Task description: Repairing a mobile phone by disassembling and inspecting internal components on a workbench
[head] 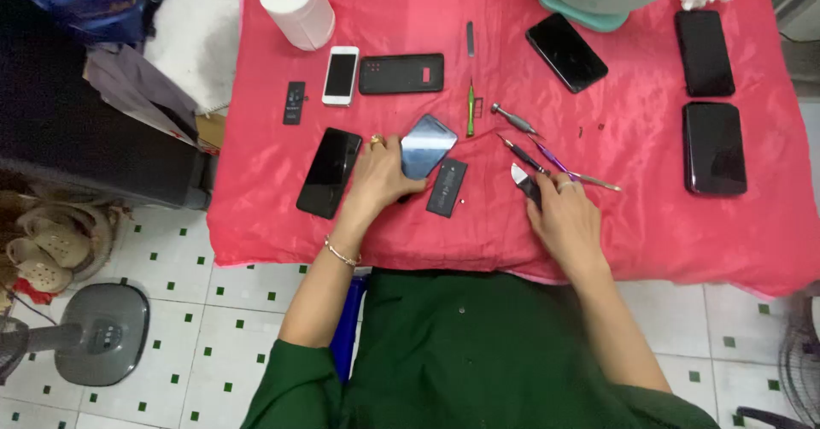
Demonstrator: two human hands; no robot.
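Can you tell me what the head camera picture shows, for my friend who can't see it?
A person's left hand rests on a blue-grey phone while the right hand holds a small flat tool. They lie on a red cloth covered with more phones, batteries, thin tools and a paper roll.

Single head-worn view, looking steeply down from above the seated person's green-clad lap. The camera faces forward across a table draped in glossy pink-red cloth (649, 224), whose far edge meets the top of the frame. Both forearms enter from the bottom edge. The table sits at arm's length; tiled white floor with small green squares (231, 326) shows at the lower margins.
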